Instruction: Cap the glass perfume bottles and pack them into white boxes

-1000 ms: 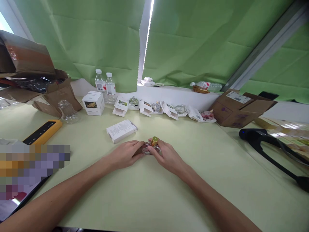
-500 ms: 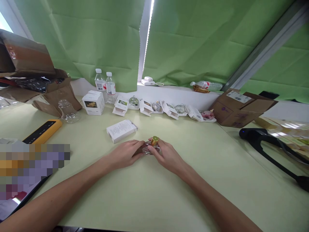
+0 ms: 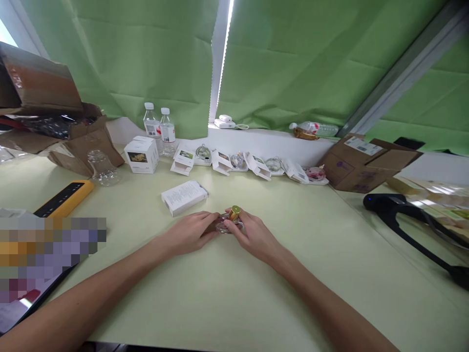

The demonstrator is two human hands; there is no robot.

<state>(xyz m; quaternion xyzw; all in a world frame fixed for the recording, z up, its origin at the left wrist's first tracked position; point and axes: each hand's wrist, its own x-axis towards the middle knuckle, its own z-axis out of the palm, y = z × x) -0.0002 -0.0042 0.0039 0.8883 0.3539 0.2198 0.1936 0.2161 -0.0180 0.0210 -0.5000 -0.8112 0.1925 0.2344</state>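
**mossy_k:** So how far had we got at that point?

**tin_lid:** Not very far, we reckoned. We had the little glass bottle [image 3: 224, 226] out of any carton and down on the surface [image 3: 234, 293], right between both hands. Our left hand [image 3: 192, 233] had its grip closed on the bottle's left side, fingertips against the glass. Our right hand [image 3: 252, 235] had its grip pinched on the right side, thumb and forefinger just below the gold cap [image 3: 235, 212]. The cap sat on the neck, tipped a bit away from us. We couldn't tell whether it was screwed down tight.

**mossy_k:** And the packaging?

**tin_lid:** The white carton [image 3: 184, 197] lay flat and shut just beyond the left grip, to its left and not touching it. So our read was: bottle out, cap on, carton not handled yet.

**mossy_k:** What was the stuff like?

**tin_lid:** The bottle was clear, squat, rounded and shiny, too small for us to make out what was inside. The cap was a short metallic gold cylinder. The carton was matte white card, a flat slab with fine print on top. The surface was smooth, pale yellow-green, barely any glare. Far beyond both grips we had a row of opened cartons [image 3: 258, 167] with more round glass bottles between them.
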